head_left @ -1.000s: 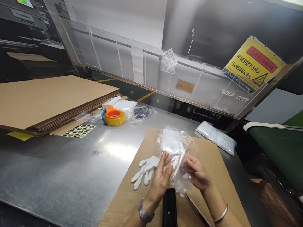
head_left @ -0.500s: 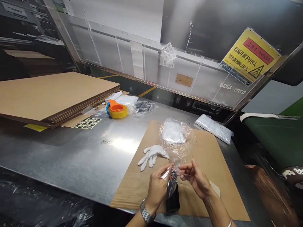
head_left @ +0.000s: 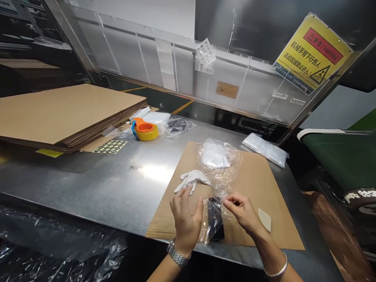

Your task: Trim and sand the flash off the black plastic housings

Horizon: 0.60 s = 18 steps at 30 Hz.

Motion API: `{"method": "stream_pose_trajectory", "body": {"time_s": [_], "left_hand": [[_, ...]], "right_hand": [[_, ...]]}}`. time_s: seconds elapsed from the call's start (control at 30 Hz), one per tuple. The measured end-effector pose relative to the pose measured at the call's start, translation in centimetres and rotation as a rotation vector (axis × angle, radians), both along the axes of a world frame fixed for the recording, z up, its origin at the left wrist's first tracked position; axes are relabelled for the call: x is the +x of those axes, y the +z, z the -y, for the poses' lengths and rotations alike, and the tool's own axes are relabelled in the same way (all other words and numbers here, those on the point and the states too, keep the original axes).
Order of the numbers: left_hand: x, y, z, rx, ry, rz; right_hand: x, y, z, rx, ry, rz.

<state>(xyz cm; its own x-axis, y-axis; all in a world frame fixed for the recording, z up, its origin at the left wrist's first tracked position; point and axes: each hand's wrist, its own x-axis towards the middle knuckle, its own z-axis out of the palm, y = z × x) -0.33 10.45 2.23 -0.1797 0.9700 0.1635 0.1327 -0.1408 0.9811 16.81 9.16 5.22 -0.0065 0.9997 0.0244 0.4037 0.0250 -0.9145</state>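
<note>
My left hand (head_left: 187, 221) is open with its fingers apart, just left of a flat black object (head_left: 216, 221) whose exact kind I cannot make out. Clear plastic film lies over that object. In a pinch, my right hand (head_left: 242, 211) grips the edge of the clear plastic bag (head_left: 227, 182) near the object's far end. A white glove (head_left: 195, 178) lies beyond my left fingertips. Farther off, folded white material (head_left: 216, 154) sits within the crumpled clear plastic. All of these rest on a brown cardboard sheet (head_left: 252, 176).
A beige rounded piece (head_left: 264, 220) lies right of my right hand. On the metal table (head_left: 111, 188) are a tape dispenser (head_left: 145, 130), a sticker sheet (head_left: 111, 146), stacked cardboard (head_left: 70, 113) and a white plastic packet (head_left: 266, 149). A green conveyor belt (head_left: 337, 156) stands at the right.
My left hand has let go of the plastic film, opened and moved left. My right hand has gone from loosely open fingers to a pinch on the bag. The view has tilted slightly.
</note>
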Motion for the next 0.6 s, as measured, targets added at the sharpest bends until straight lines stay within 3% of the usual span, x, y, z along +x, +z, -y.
{"method": "stream_pose_trajectory", "body": {"time_s": [0.03, 0.17, 0.3, 0.4, 0.6], "left_hand": [[-0.1, 0.3, 0.3, 0.008, -0.011, 0.002], [0.2, 1.8, 1.0, -0.092, -0.336, 0.072], [0.4, 2.4, 0.9, -0.158, -0.426, 0.145], [0.3, 1.8, 0.8, -0.154, -0.395, 0.151], [-0.4, -0.8, 1.2, -0.016, -0.093, -0.068]], "right_hand": [[-0.3, 0.4, 0.0, 0.034, -0.006, 0.036], [-2.2, 1.6, 0.1, 0.149, 0.032, 0.162], [-3.7, 1.7, 0.6, 0.222, 0.058, 0.25], [-3.9, 1.3, 0.8, 0.223, 0.098, 0.257], [-2.9, 0.6, 0.6, 0.176, 0.023, 0.18]]}}
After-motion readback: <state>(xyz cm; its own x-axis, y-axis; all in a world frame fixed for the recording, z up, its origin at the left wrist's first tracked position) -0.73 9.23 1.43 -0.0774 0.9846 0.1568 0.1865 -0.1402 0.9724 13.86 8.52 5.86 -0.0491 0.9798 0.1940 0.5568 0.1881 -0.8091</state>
